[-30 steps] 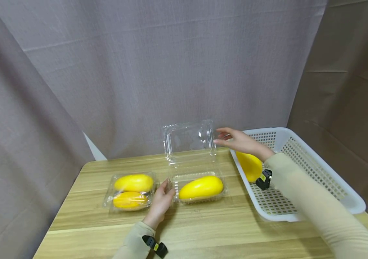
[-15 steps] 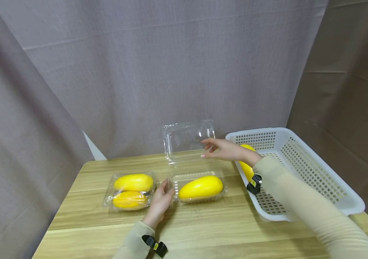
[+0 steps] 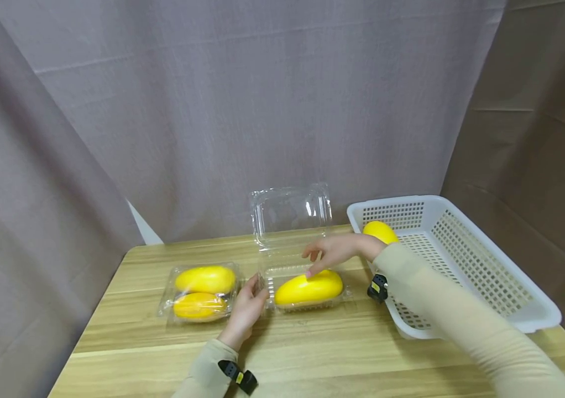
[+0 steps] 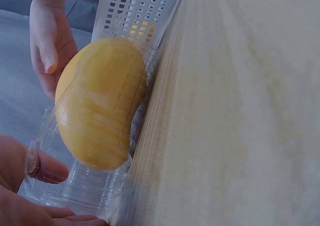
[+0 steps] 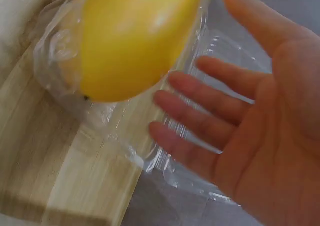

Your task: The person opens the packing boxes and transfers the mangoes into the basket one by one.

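A yellow mango [image 3: 308, 288] lies in the base of a clear plastic clamshell box [image 3: 271, 276], whose lid [image 3: 287, 213] stands up at the back. My left hand [image 3: 247, 310] grips the box's left edge, the thumb [image 4: 52, 169] over the wall and fingers beneath in the left wrist view. Over the mango's back side hovers my right hand [image 3: 336, 249], holding nothing. Its fingers [image 5: 200, 105] are spread and loosely bent in the right wrist view, close to the mango.
Left of the left hand, a closed clear box [image 3: 167, 303] contains two mangoes [image 3: 205, 280]. A white slotted basket [image 3: 498, 251] sits on the right, with a mango [image 3: 380, 231] at its left side. Behind the wooden table [image 3: 312, 354] hangs a grey curtain [image 3: 213, 110].
My right hand has moved left and down from beside the raised lid to just above the mango in the open box. My left hand stays at the box's left edge.
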`<state>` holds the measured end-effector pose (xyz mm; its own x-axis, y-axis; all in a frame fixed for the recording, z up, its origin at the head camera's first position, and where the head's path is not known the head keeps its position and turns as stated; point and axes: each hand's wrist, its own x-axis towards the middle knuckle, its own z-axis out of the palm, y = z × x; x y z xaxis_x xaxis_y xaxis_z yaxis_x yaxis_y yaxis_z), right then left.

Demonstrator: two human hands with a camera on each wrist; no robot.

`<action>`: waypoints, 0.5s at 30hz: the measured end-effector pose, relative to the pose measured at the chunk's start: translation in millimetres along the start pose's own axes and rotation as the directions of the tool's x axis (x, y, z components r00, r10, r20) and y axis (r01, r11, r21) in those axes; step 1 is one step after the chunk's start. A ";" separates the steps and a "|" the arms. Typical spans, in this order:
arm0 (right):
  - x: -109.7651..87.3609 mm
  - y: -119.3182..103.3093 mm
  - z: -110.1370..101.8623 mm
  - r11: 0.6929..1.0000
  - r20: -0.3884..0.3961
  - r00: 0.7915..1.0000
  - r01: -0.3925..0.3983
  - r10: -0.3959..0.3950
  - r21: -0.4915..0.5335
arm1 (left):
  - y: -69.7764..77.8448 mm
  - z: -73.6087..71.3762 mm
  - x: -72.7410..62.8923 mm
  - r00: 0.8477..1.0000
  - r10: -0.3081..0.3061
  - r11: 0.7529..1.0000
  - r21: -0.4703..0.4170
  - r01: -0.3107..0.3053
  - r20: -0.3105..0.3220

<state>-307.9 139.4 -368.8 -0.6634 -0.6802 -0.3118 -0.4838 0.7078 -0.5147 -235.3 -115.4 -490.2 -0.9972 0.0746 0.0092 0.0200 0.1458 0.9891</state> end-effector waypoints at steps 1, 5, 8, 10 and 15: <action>0.9 -0.3 1.5 1.000 0.026 1.000 -0.012 0.012 -0.010 | -0.8 0.3 0.2 1.000 -0.002 1.000 0.000 0.002 0.000; 4.9 -0.8 7.8 0.998 0.105 0.994 -0.038 0.043 -0.051 | -1.4 0.9 1.4 1.000 0.002 1.000 0.009 -0.002 0.003; 7.7 -2.0 11.3 0.997 0.140 0.989 -0.042 0.051 -0.067 | -0.2 0.8 2.2 1.000 0.008 1.000 0.017 -0.008 0.004; 9.3 -3.4 13.5 0.997 0.154 0.987 -0.043 0.053 -0.065 | 0.2 0.6 1.8 1.000 0.009 1.000 0.014 -0.009 0.004; 13.6 -8.4 19.8 0.996 0.158 0.986 -0.050 0.061 -0.076 | -1.4 -0.9 1.3 1.000 0.004 1.000 -0.013 -0.004 0.005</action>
<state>-301.5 120.4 -384.6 -0.5933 -0.6570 -0.4651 -0.4920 0.7533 -0.4364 -236.7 -116.5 -491.5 -0.9967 0.0800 0.0121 0.0226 0.1322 0.9910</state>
